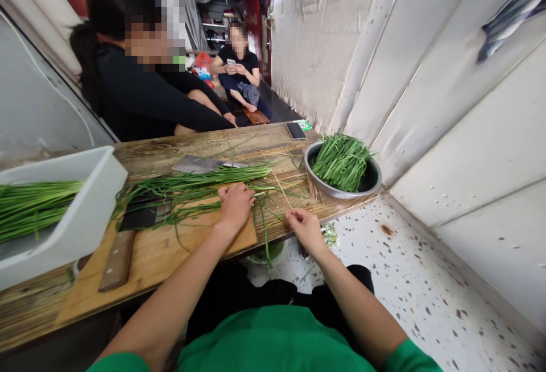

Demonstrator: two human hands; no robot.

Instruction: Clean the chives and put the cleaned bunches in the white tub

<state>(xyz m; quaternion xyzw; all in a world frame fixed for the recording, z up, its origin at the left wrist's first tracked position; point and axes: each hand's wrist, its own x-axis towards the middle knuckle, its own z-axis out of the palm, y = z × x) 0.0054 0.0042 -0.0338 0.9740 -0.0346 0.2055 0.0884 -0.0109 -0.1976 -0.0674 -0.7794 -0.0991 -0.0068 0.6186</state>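
Long garlic chives (pixel 196 181) lie across the cutting board (pixel 166 269) and the wooden table. My left hand (pixel 236 207) is closed over some of the stalks at the board's right end; their pale ends stick out beyond its fingers. Pinched between the fingertips of my right hand (pixel 305 227) is a thin bamboo skewer (pixel 281 189), slanting up and to the left over the table. A wide-bladed cleaver (pixel 117 261) rests on the board, its blade partly covered by chives. Behind the chives lies another knife blade (pixel 198 163).
A metal bowl (pixel 313 181) heaped with chives stands at the table's right end, with loose skewers (pixel 313 187) beside it. The white bin (pixel 96 195) on the left holds more chives. A phone (pixel 296 131) lies at the far edge. Two people sit beyond the table.
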